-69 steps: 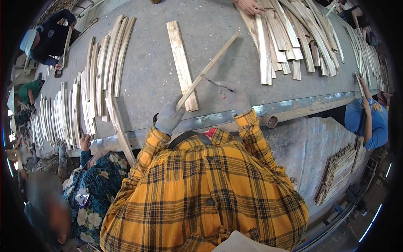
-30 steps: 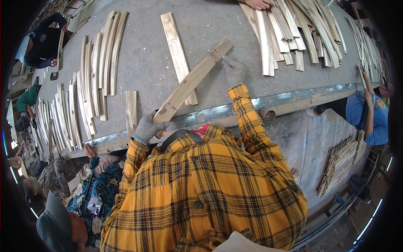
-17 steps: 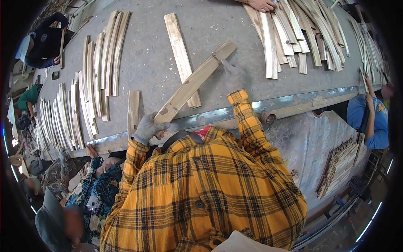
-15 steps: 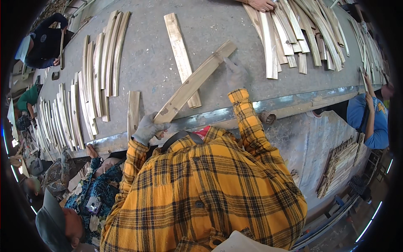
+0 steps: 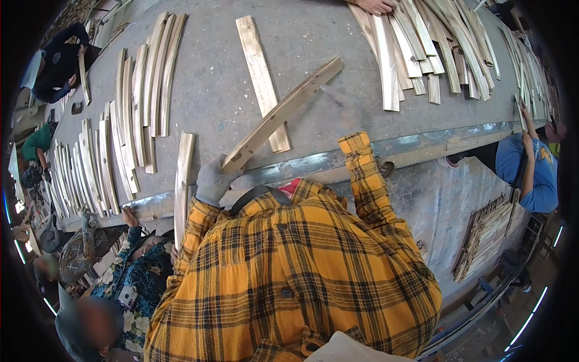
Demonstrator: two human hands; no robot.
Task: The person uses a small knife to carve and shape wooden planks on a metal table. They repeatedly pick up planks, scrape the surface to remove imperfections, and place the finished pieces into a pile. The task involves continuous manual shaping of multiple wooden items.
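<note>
My left hand (image 5: 214,181), in a grey glove, is closed round the near end of a wooden slat (image 5: 274,117). The slat rises slantwise to the right over the grey table, tipped so that a narrow edge shows dark spots. My right hand (image 5: 342,104) is smeared by motion beside the slat's far part; its fingers cannot be made out. A second, paler slat (image 5: 256,66) lies on the table, partly behind the held one. Left of my left hand, another slat (image 5: 183,163) sticks over the table edge near a co-worker in a patterned sleeve.
Rows of slats (image 5: 142,96) lie on the left of the table (image 5: 211,102); more slats (image 5: 428,48) lie at the far right under another person's hand (image 5: 375,6). A metal strip (image 5: 301,166) runs along the near edge. Co-workers stand on both sides.
The held slat has turned onto its edge. My right hand has gone from pointing fingers on the slat to a blur slightly right. The co-worker's slat at left has slid toward the near side.
</note>
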